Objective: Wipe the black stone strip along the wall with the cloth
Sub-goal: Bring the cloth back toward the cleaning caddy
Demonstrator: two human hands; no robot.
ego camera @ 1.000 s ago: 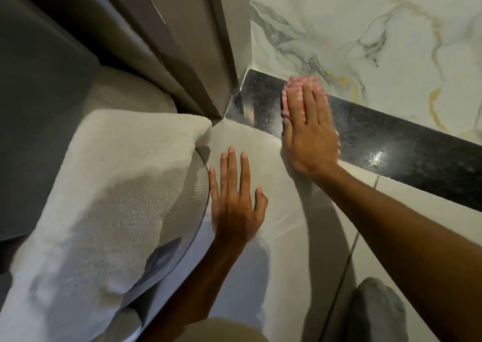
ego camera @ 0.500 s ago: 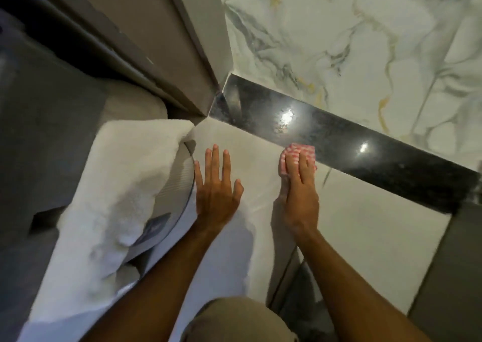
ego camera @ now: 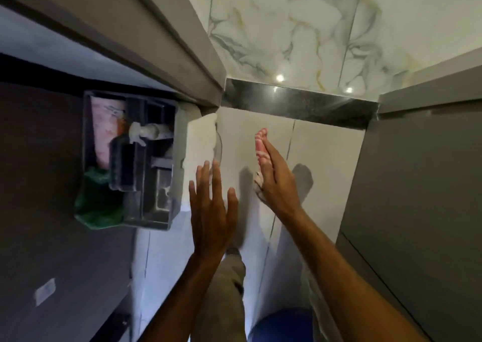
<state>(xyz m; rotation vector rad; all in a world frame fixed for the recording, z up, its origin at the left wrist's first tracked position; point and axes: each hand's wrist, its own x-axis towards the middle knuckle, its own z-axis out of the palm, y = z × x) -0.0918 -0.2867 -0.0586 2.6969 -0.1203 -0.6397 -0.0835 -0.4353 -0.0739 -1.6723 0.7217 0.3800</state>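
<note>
The black stone strip (ego camera: 300, 104) runs along the foot of the marble wall, between two grey cabinet sides. My right hand (ego camera: 277, 177) is lifted off the floor, well short of the strip, with its fingers straight. The pink-and-white cloth (ego camera: 260, 146) lies against its palm and pokes out past the fingertips. My left hand (ego camera: 211, 211) hovers beside it with spread fingers and holds nothing.
A grey caddy (ego camera: 130, 159) with bottles, a pink cloth and a green bag sits on the dark surface at left. A white towel (ego camera: 200, 138) lies by the cabinet corner. A grey cabinet (ego camera: 417, 185) walls off the right side. My trouser leg (ego camera: 232, 276) and a blue object (ego camera: 281, 326) are below.
Both hands have lifted off the floor and drawn back from the strip. The view has risen and pulled away, bringing the caddy at left and the cabinet at right into sight.
</note>
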